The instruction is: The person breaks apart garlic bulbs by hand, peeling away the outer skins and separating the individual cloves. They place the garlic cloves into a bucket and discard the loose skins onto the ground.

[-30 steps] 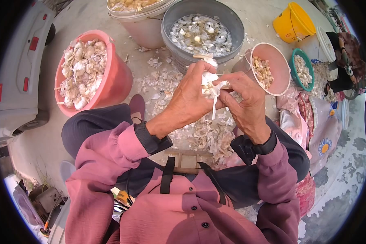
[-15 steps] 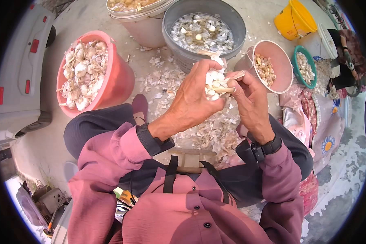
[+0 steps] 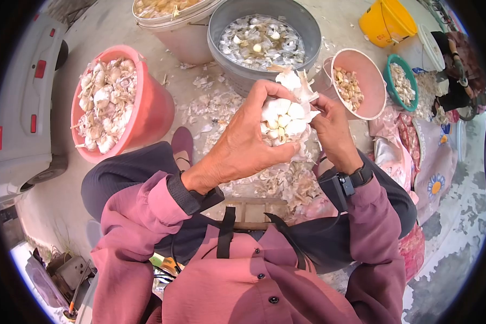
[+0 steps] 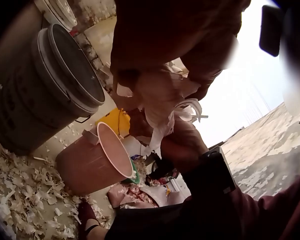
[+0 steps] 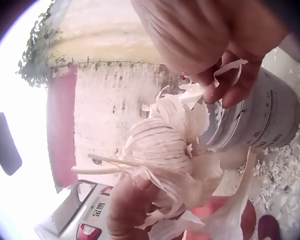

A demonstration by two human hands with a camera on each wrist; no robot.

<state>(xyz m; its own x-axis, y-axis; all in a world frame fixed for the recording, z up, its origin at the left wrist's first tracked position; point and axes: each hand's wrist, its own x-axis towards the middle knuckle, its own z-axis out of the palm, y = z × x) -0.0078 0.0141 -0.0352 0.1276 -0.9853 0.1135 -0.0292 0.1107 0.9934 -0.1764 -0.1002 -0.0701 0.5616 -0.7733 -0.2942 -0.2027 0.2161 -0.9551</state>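
My left hand (image 3: 243, 137) grips a garlic bulb (image 3: 284, 121), thumb below and fingers above, its white cloves exposed toward the head camera. Loose papery skin (image 3: 292, 82) stands up from the bulb's far side. At the right, my right hand (image 3: 333, 128) pinches garlic skin beside the bulb. From the right wrist, striped bulb skin (image 5: 157, 142) shows with thin dry stalks, and a curled skin strip (image 5: 232, 70) lies along the right fingers. Seen from the left wrist, the left hand (image 4: 175, 35) is dark and hides most of the bulb.
A pink tub (image 3: 156, 108) of whole garlic bulbs stands left. Ahead is a grey bucket (image 3: 213, 40) with water and floating skins; right of it, a pink bucket (image 3: 370, 81) holds cloves. Shed skins (image 3: 275, 183) litter the ground. Another person (image 3: 461, 70) sits far right.
The left hand has turned the bulb so its cloves face the head camera. The stalks at the right hand have left sight in the head view, and the right hand now pinches skin.
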